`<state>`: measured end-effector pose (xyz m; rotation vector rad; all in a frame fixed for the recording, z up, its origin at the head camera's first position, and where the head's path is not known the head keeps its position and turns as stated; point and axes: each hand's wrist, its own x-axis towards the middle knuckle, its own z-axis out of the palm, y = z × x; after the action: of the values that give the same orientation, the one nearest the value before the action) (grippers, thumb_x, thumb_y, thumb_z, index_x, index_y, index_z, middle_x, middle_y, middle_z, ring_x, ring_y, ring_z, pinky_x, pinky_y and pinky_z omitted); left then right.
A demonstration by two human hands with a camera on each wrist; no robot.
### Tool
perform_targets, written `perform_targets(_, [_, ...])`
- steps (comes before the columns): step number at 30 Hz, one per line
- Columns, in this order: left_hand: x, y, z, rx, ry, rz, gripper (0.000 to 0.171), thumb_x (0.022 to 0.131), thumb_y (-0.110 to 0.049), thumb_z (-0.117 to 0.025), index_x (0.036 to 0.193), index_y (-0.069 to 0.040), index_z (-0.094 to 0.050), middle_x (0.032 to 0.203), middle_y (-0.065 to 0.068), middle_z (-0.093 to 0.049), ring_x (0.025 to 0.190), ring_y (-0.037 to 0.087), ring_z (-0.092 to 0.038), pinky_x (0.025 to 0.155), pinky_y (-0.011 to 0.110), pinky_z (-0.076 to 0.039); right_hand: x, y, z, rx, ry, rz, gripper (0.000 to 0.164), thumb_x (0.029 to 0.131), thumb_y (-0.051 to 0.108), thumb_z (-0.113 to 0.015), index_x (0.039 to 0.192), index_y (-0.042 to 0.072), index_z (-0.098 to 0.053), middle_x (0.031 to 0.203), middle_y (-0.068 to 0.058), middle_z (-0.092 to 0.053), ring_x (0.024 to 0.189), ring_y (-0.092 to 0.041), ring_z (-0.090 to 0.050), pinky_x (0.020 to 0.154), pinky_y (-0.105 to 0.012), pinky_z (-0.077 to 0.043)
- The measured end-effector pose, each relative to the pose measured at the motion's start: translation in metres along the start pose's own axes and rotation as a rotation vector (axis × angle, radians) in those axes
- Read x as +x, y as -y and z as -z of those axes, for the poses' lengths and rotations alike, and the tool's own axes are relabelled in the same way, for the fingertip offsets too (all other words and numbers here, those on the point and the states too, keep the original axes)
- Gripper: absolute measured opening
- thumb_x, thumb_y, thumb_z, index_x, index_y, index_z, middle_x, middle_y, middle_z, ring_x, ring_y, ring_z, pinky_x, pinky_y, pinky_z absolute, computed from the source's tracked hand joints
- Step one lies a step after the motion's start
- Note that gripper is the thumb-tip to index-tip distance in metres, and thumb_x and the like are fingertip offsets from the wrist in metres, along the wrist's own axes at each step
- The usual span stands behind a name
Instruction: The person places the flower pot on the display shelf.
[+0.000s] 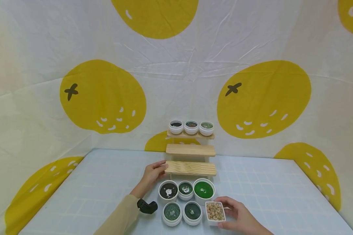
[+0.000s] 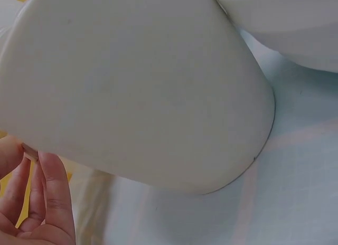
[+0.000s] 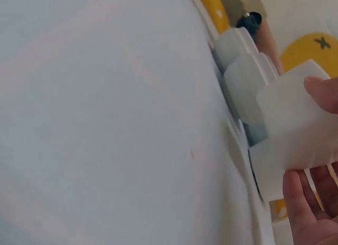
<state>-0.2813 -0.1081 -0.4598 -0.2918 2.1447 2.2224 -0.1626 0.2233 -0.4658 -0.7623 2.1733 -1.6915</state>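
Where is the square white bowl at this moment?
In the head view, the square white bowl is low and right of centre, held by the right hand. A round cup of dark green is just to its left.

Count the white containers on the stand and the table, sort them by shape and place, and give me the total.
Round containers on the top shelf: 3
Round containers on the table: 5
Square container on the table side, gripped by the right hand: 1
Total: 9
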Motion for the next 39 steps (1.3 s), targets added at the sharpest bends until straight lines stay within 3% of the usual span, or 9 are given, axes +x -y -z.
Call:
perform_targets(5, [0.002, 0.0, 0.0, 0.015, -0.007, 0.012, 0.043, 0.088, -0.016, -0.069, 0.127, 0.001, -0.06, 0.122, 0.021, -0.062, 0.069, 0.007, -0.062, 0.063, 0.018, -0.056, 0.001, 0.011, 0.0, 0.011, -0.031, 0.0, 0.06, 0.083, 0.009, -0.072, 0.131, -0.013, -0.043, 0.12, 0.021, -0.057, 0.108, 0.004, -0.055, 0.092, -0.014, -0.049])
perform_targets(14, [0.001, 0.001, 0.0, 0.004, 0.007, 0.001, 0.044, 0.089, -0.015, -0.068, 0.128, 0.003, -0.059, 0.119, 0.02, -0.063, 0.069, 0.007, -0.061, 0.063, 0.019, -0.056, 0.004, 0.014, 0.0, -0.005, -0.102, 0.162, 0.055, 0.082, 0.001, -0.071, 0.129, -0.014, -0.045, 0.12, 0.017, -0.059, 0.107, 0.003, -0.056, 0.09, -0.018, -0.052])
perform_targets(20, [0.001, 0.0, 0.0, 0.005, 0.009, 0.003, 0.043, 0.089, -0.014, -0.068, 0.127, 0.002, -0.06, 0.119, 0.02, -0.063, 0.069, 0.007, -0.061, 0.063, 0.018, -0.056, 0.01, 0.019, -0.001, -0.021, -0.165, 0.202, 0.056, 0.081, -0.002, -0.072, 0.128, -0.014, -0.045, 0.118, 0.013, -0.059, 0.106, 0.002, -0.057, 0.09, -0.018, -0.052])
perform_targets(32, [0.001, 0.0, 0.002, 0.002, 0.019, 0.004, 0.043, 0.089, -0.015, -0.068, 0.127, 0.002, -0.06, 0.118, 0.02, -0.064, 0.069, 0.007, -0.062, 0.063, 0.018, -0.056, 0.022, 0.031, -0.002, -0.058, -0.202, 0.225, 0.056, 0.079, -0.002, -0.074, 0.127, -0.013, -0.047, 0.119, 0.01, -0.059, 0.105, 0.0, -0.056, 0.088, -0.018, -0.053])
perform_targets(39, [0.001, 0.0, 0.002, -0.012, 0.027, -0.001, 0.044, 0.089, -0.014, -0.068, 0.127, 0.003, -0.059, 0.111, 0.016, -0.067, 0.067, 0.006, -0.061, 0.061, 0.017, -0.055, 0.031, 0.038, -0.002, -0.073, -0.184, 0.187, 0.056, 0.079, 0.002, -0.075, 0.128, -0.009, -0.049, 0.121, -0.007, -0.058, 0.106, -0.001, -0.056, 0.09, -0.018, -0.052])
